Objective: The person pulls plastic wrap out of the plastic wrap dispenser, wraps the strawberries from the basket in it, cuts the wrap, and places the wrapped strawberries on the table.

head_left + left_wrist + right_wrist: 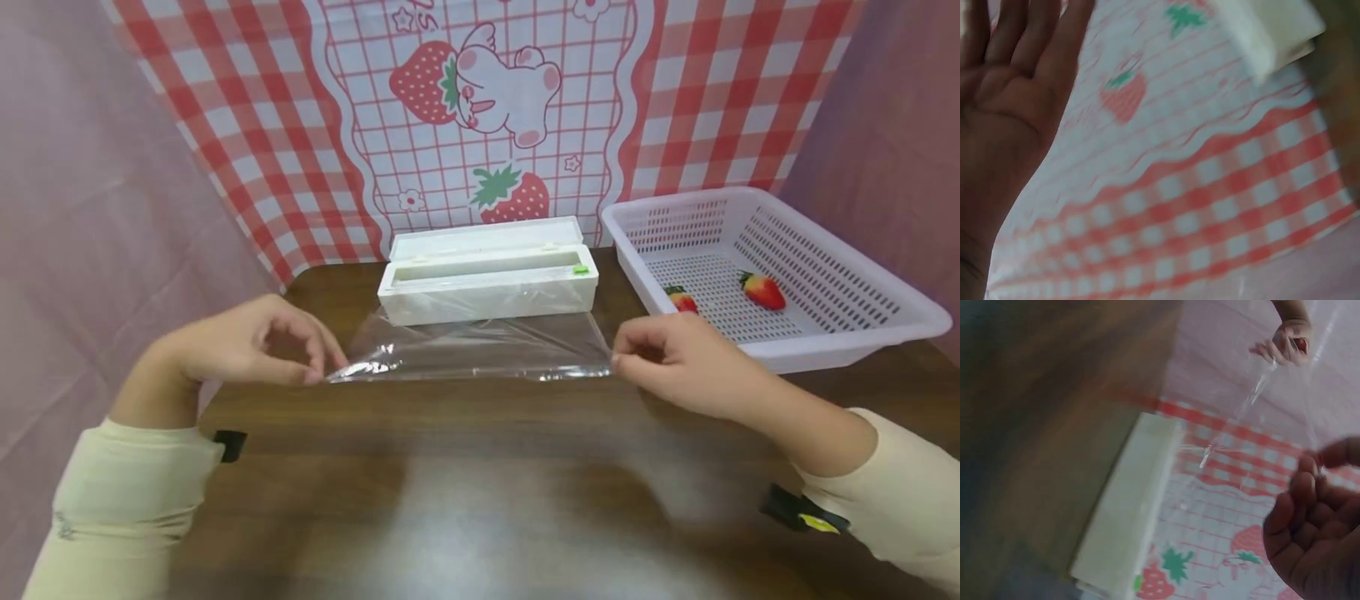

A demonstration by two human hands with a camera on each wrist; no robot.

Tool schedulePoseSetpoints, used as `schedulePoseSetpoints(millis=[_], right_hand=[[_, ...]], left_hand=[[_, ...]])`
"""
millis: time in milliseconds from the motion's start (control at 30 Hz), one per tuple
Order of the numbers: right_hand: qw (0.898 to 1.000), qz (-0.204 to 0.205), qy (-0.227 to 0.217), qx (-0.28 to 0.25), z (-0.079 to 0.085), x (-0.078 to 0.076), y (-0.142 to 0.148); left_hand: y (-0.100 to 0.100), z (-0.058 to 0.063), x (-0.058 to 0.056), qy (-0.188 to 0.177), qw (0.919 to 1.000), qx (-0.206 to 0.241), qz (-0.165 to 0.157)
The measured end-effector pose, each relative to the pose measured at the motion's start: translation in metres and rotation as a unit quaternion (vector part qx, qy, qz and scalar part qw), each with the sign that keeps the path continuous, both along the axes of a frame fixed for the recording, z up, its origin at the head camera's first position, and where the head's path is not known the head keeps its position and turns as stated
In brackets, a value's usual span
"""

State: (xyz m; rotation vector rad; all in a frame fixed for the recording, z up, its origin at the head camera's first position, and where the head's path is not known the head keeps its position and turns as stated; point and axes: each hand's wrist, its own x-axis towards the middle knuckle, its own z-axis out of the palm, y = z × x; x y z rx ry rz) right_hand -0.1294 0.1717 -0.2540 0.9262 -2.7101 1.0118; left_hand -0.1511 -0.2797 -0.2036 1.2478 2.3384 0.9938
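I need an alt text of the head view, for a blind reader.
A person's left hand and right hand hold taut clear film from an open white box on a brown table. To the right, a white basket holds two strawberries; a strawberry-print cloth hangs behind.

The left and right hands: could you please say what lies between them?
Clear plastic film stretches between the left hand and the right hand, as the head view shows.

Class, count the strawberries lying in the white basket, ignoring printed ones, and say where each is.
2. One strawberry lies around the middle of the basket; the other strawberry is left of it, partly hidden by the basket's left wall. That wall could hide more.
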Motion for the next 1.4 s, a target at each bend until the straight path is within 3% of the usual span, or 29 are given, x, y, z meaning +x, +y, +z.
schedulePoseSetpoints(millis=[100, 200, 367, 500, 833, 1167, 1400], right_hand=[[0.995, 0.049, 0.016, 0.082, -0.015, 0.000, 0.000], [0.985, 0.080, 0.018, 0.152, -0.028, -0.001, -0.003], [0.969, 0.099, -0.005, 0.227, -0.048, -0.004, -0.010], [0.959, 0.108, -0.015, 0.263, -0.062, -0.008, -0.014], [0.938, 0.113, 0.005, 0.328, -0.082, -0.012, -0.022], [0.928, 0.111, 0.007, 0.355, -0.085, -0.011, -0.020], [0.919, 0.100, -0.017, 0.382, -0.081, -0.009, -0.010]], left_hand=[[0.016, -0.024, -0.004, -0.077, 0.9937, -0.080, -0.017], [0.030, -0.047, -0.006, -0.126, 0.9819, -0.141, -0.002], [0.045, -0.078, -0.009, -0.126, 0.9704, -0.206, 0.007], [0.052, -0.091, -0.007, -0.109, 0.9679, -0.226, 0.017], [0.060, -0.101, 0.003, -0.100, 0.9608, -0.253, 0.050], [0.059, -0.101, 0.002, -0.094, 0.9582, -0.268, 0.033], [0.056, -0.096, 0.012, -0.048, 0.9545, -0.293, 0.030]])
